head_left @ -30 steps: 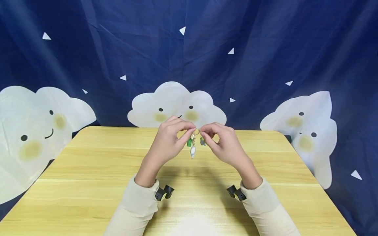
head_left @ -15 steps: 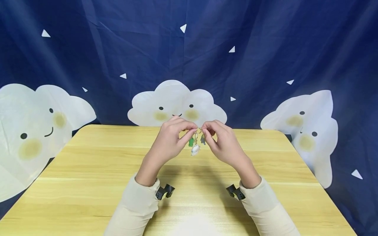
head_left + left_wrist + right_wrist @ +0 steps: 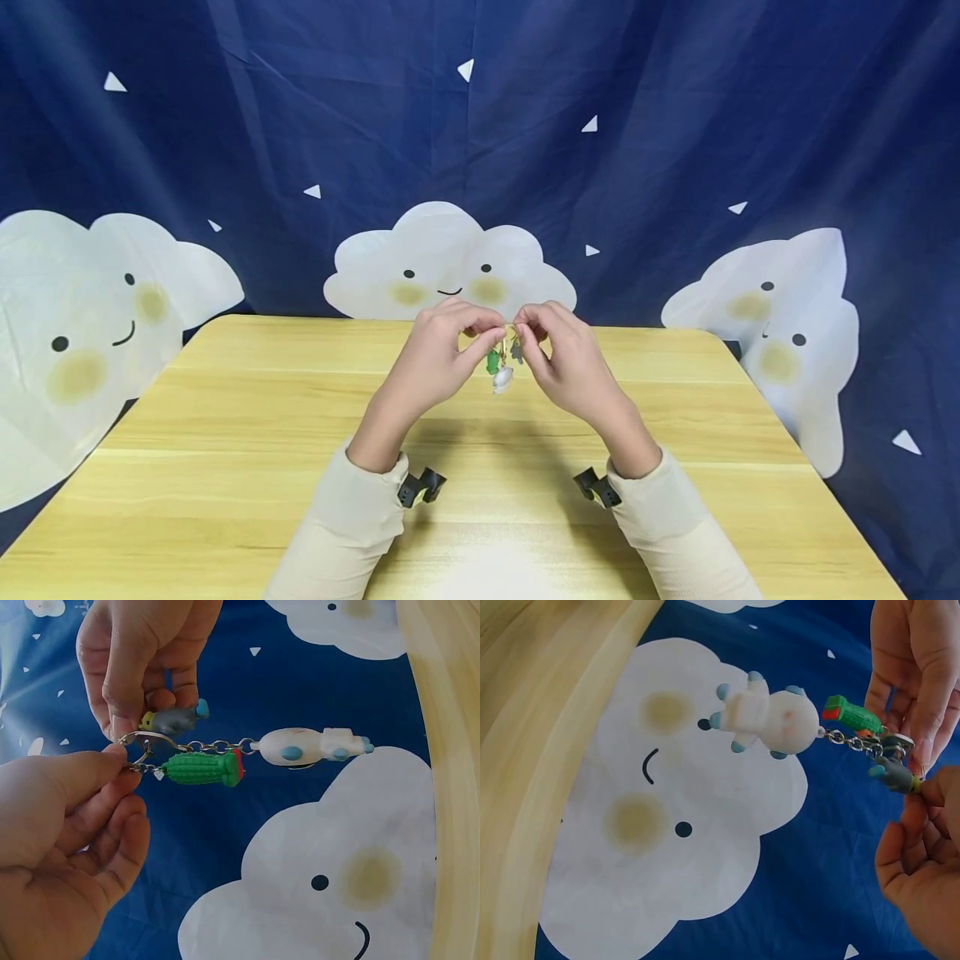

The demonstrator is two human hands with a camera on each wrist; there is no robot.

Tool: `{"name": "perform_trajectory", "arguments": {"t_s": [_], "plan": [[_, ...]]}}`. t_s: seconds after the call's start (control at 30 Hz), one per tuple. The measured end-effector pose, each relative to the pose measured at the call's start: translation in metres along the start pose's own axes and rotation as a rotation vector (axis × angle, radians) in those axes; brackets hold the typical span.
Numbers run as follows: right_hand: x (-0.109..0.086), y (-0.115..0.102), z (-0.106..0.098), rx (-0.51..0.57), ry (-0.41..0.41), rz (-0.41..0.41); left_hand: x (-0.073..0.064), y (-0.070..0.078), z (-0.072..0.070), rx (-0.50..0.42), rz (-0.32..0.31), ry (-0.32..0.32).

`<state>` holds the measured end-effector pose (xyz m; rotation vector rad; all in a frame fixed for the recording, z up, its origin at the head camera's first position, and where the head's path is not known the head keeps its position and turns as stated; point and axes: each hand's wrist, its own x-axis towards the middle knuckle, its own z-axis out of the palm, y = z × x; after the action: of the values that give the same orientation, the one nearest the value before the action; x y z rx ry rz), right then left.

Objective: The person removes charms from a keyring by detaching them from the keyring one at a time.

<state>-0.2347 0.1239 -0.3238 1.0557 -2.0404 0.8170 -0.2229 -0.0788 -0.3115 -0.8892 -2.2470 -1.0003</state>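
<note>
- Left hand (image 3: 431, 358) pinches the key ring (image 3: 160, 737), thumb against fingers
- Right hand (image 3: 567, 354) pinches the ring too, beside the grey charm (image 3: 172, 719)
- Green charm (image 3: 196, 769) and white figure (image 3: 291, 747) dangle between the hands, above the table (image 3: 495, 483)

Dark-blue cloth backdrop (image 3: 660, 100), smiling white clouds (image 3: 442, 242); wood-grain table (image 3: 187, 467), bright glare (image 3: 498, 575).

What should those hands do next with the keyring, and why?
Perhaps the right fingers should ease the grey charm along the ring while the left fingers hold steady: both pinch there, close together, and the grey charm sits beside the right fingers, its attachment hidden.
</note>
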Motion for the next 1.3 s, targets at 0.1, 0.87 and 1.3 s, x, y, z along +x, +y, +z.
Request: {"name": "perform_trajectory", "arguments": {"t_s": [0.1, 0.87, 1.3], "plan": [[0.0002, 0.0006, 0.0013, 0.010, 0.033, -0.005, 0.0001, 0.0001, -0.0005, -0.014, -0.025, -0.002], [-0.0003, -0.0016, 0.0042, 0.036, 0.057, -0.051, -0.0002, -0.0004, 0.0034, 0.001, 0.077, 0.198], [0.0011, -0.0018, 0.0066, 0.007, 0.053, -0.072, 0.0003, 0.0016, -0.0003, 0.108, 0.147, 0.116]]}}
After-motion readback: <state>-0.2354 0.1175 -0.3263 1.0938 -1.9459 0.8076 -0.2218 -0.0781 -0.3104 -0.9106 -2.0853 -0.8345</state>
